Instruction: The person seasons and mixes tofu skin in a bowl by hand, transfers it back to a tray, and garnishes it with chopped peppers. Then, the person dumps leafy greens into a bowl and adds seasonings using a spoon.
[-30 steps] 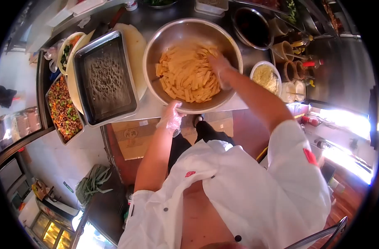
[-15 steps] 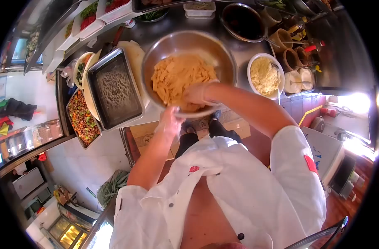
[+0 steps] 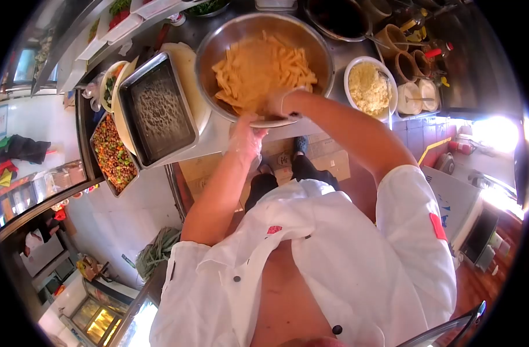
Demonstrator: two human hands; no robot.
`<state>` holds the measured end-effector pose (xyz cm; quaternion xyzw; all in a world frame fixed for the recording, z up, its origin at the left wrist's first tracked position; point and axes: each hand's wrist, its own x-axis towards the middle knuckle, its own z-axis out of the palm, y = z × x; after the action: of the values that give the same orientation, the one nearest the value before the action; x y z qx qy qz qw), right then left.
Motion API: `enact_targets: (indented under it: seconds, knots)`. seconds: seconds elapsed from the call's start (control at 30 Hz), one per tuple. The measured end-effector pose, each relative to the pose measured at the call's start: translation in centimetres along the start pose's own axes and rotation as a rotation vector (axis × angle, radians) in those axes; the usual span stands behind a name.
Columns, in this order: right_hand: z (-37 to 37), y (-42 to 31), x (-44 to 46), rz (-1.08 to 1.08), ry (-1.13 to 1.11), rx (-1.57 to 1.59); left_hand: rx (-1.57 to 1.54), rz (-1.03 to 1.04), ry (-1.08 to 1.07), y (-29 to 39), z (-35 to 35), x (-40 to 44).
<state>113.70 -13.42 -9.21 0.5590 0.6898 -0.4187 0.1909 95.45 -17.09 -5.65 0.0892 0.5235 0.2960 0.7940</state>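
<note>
A large steel mixing bowl [image 3: 324, 41] holds many pale yellow strips [image 3: 263, 66] of food, some dusted with an orange-tan coating. My left hand [image 3: 248, 136], in a clear plastic glove, grips the near rim of the bowl. Inside that rim, my gloved right hand [image 3: 280, 103] is down among the strips. Motion blurs its fingers and the food partly covers them, so I cannot tell whether it holds any.
Left of the bowl lies a dark metal tray [image 3: 160, 110] on a round board, beside a tray of diced mixed vegetables [image 3: 114, 153]. A white bowl of pale yellow crumbly food [image 3: 368, 87] stands right. Behind it are brown pots [image 3: 404, 65] and a dark liquid basin [image 3: 337, 20].
The bowl, with both hands at it, appears higher in view, as does the whole counter. The strips lie more spread toward the bowl's right side, and my right hand has shifted within them.
</note>
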Motion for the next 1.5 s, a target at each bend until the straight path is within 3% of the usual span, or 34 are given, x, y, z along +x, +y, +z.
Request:
enact_targets:
  seconds: [0.03, 0.07, 0.1, 0.17, 0.27, 0.3, 0.33, 0.4, 0.5, 0.57, 0.73, 0.87, 0.97, 1.03, 1.1, 1.17, 1.2, 1.27, 1.4, 1.5]
  knots:
    - [-0.5, 1.1, -0.8, 0.0, 0.117, 0.189, 0.124, -0.166, 0.029, 0.1, -1.8, -0.6]
    - [-0.8, 1.9, -1.9, -0.008, 0.266, 0.164, 0.249, -0.325, 0.055, 0.0, -4.1, -1.5]
    - [-1.5, 2.4, -3.4, -0.013, 0.416, 0.135, 0.152, -0.165, 0.08, -1.7, -5.2, -3.2]
    - [0.2, 4.3, -1.5, -0.002, 0.266, -0.031, 0.02, 0.032, 0.056, -3.7, -5.5, -6.9]
    - [1.3, 0.9, -3.3, -0.105, 0.07, -0.137, 0.035, -0.068, 0.141, -3.3, -6.1, -5.3]
    - [1.1, -0.4, -3.4, -0.092, -0.002, -0.13, 0.13, -0.137, 0.127, -2.2, -5.7, -3.2]
    - [1.2, -1.3, -3.3, -0.078, -0.079, -0.124, 0.008, -0.098, 0.056, -2.1, -4.5, -1.3]
    - [0.6, -0.6, -2.1, -0.041, -0.007, -0.124, 0.087, -0.08, 0.03, -0.1, -1.6, -0.2]
    - [0.2, 3.3, 1.0, -0.076, 0.359, 0.046, 0.228, -0.136, 0.178, -1.3, -4.2, 1.6]
    - [-0.8, 3.6, -1.7, -0.015, 0.483, -0.061, 0.117, -0.042, 0.103, -3.0, -4.8, -3.8]
    - [0.2, 0.5, -3.2, 0.06, 0.021, -0.17, 0.045, -0.044, -0.009, -5.9, -9.0, -2.3]
    - [1.2, -2.0, -4.7, -0.306, 0.161, 0.027, 0.107, -0.072, -0.051, -5.0, -8.3, 2.3]
    - [0.2, -3.9, -3.5, -0.637, 0.119, -0.468, 0.183, -0.062, -0.025, -4.5, -7.5, 2.6]
    - [-1.5, -6.9, -3.3, -0.431, 0.081, -0.345, 0.187, -0.069, -0.019, -4.2, -7.2, 1.9]
    - [-3.4, -8.3, -0.4, -0.43, 0.088, -0.537, 0.242, -0.078, 0.017, -3.8, -6.9, 0.8]
    - [-6.0, -7.0, 4.8, -0.642, 0.125, -1.05, 0.223, -0.079, 0.014, -4.2, -8.1, 0.5]
    - [-8.6, -6.5, 3.4, -0.339, 0.161, -0.701, 0.208, -0.08, 0.013, -4.4, -8.5, 0.7]
    - [-11.4, -2.8, 4.6, -0.072, 0.181, -0.43, 0.12, -0.05, 0.031, -5.0, -9.0, 1.0]
    - [-8.9, 5.3, 2.8, 0.116, 0.564, -0.179, -0.024, -0.012, 0.062, -4.1, -8.3, 2.1]
    - [-3.1, 5.8, 0.2, 0.579, 0.775, 0.63, 0.019, -0.046, 0.066, -3.9, -6.3, 3.8]
